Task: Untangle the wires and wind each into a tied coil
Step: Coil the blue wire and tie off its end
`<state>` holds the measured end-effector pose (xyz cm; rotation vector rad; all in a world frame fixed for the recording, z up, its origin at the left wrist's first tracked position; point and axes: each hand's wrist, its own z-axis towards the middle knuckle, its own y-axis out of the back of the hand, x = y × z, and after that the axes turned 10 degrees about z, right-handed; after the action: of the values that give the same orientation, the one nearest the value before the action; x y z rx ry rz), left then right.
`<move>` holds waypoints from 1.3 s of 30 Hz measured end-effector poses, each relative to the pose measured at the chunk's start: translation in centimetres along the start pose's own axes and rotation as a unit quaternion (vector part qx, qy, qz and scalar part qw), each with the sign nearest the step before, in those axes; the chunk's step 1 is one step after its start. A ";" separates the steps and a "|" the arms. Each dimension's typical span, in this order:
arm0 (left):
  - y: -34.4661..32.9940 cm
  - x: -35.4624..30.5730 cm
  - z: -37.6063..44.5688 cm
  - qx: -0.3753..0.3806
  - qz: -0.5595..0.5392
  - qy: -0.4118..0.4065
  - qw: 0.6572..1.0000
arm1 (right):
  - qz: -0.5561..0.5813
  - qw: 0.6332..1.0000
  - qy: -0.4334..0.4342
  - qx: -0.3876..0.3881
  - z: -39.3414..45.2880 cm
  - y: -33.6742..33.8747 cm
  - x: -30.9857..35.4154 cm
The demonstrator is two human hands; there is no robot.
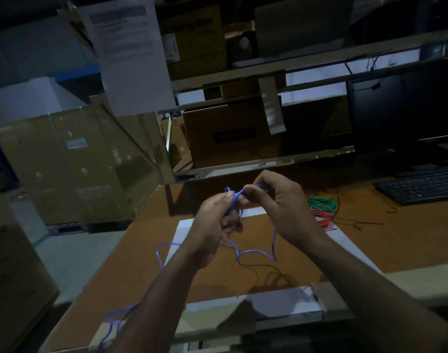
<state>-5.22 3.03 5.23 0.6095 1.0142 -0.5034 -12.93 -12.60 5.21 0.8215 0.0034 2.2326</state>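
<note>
While both hands, left (215, 220) and right (274, 202), pinch the blue wire (256, 252) (fingers curled), its slack trails below.

two coils (322, 208) on table (409, 233) – keyboard (419, 187) behind

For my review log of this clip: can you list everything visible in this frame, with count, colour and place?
blue wire: 1, blue, held up between both hands, the rest trailing loose over the table and off its near left edge
green coil: 1, green, on the table right of the hands
red coil: 1, red-orange, on the table just in front of the green coil
table: 1, orange-brown with pale patches
keyboard: 1, black, far right on the table
monitor: 1, black, behind the keyboard
cardboard boxes: several, brown, left and on the shelves behind
paper sheet: 1, white, hanging upper left
left hand: grip on the blue wire
right hand: grip on the blue wire
</note>
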 end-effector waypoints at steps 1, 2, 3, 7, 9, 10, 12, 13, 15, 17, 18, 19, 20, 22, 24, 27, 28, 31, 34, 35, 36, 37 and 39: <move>0.0 -0.5 -0.1 0.016 -0.051 0.011 0.999 | 0.014 1.000 -0.009 -0.005 0.1 0.0 0.0; 0.1 -0.9 -0.2 0.036 -0.113 0.022 0.993 | 0.029 0.999 -0.020 -0.002 0.1 -0.1 -0.2; 0.2 -1.3 -0.3 0.058 -0.187 0.032 0.980 | 0.046 0.998 -0.036 0.007 0.0 -0.3 -0.5; 0.9 -2.8 -0.2 0.056 -0.399 0.023 0.915 | 0.125 0.975 -0.160 0.087 -1.5 -0.9 -1.9; 1.5 -3.3 0.1 0.002 -0.420 -0.012 0.907 | 0.115 0.964 -0.186 0.152 -2.6 -1.0 -1.5; 1.6 -3.5 0.3 -0.025 -0.407 -0.034 0.912 | 0.098 0.961 -0.182 0.185 -3.1 -1.1 -1.1; 1.8 -3.8 0.7 -0.058 -0.367 -0.070 0.926 | 0.033 0.957 -0.153 0.245 -3.7 -1.2 -0.5; 2.0 -3.8 0.9 -0.069 -0.344 -0.081 0.933 | -0.002 0.953 -0.131 0.271 -3.9 -1.2 -0.4; 2.7 -3.2 1.6 -0.090 -0.279 -0.104 0.950 | -0.007 0.944 -0.112 0.311 -4.2 -0.8 -0.1; 3.3 -2.2 2.2 -0.112 -0.176 -0.120 0.971 | 0.030 0.941 -0.122 0.313 -4.2 -0.3 0.6; 3.2 -1.6 2.3 -0.124 -0.093 -0.118 0.981 | 0.056 0.943 -0.132 0.300 -4.2 -0.1 1.2; 2.8 -0.9 2.2 -0.130 -0.004 -0.108 0.986 | 0.072 0.950 -0.126 0.277 -4.0 0.0 1.6; 2.3 -0.4 1.9 -0.127 0.065 -0.096 0.985 | 0.070 0.963 -0.096 0.240 -3.7 0.0 2.1; 1.2 0.4 1.4 -0.116 0.137 -0.081 0.980 | 0.046 0.988 -0.023 0.147 -2.6 0.1 2.2; 0.4 -0.2 0.8 -0.086 0.153 -0.067 0.982 | 0.041 0.997 -0.002 0.065 -1.4 0.3 1.8; -0.2 -1.5 0.3 -0.038 0.102 -0.024 0.994 | 0.000 1.000 0.001 0.020 -0.2 0.9 1.2; -0.3 -2.0 0.0 -0.018 0.061 -0.008 0.998 | -0.010 1.000 0.007 0.014 0.0 1.0 1.1; -0.3 -2.4 -0.7 0.060 -0.097 0.024 0.993 | -0.009 1.000 0.000 0.029 0.4 1.1 0.8; -0.4 -2.1 -0.9 0.112 -0.228 0.042 0.966 | -0.006 0.998 -0.021 0.064 0.2 1.5 0.8; -0.4 -2.0 -0.9 0.120 -0.254 0.040 0.959 | -0.021 0.997 -0.017 0.069 0.2 1.6 0.7; -0.3 -2.0 -0.8 0.123 -0.268 0.033 0.955 | -0.042 0.996 -0.013 0.075 0.2 1.7 0.5; 0.0 -2.0 -0.8 0.123 -0.270 0.026 0.955 | -0.062 0.995 -0.013 0.083 0.1 1.9 0.1; 0.5 -2.1 -0.8 0.126 -0.263 0.021 0.956 | -0.083 0.991 -0.026 0.097 0.0 2.1 -0.7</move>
<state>-6.36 4.18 6.93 0.5736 1.1638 -1.1062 -13.97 -14.55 5.34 0.9480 0.2595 2.0746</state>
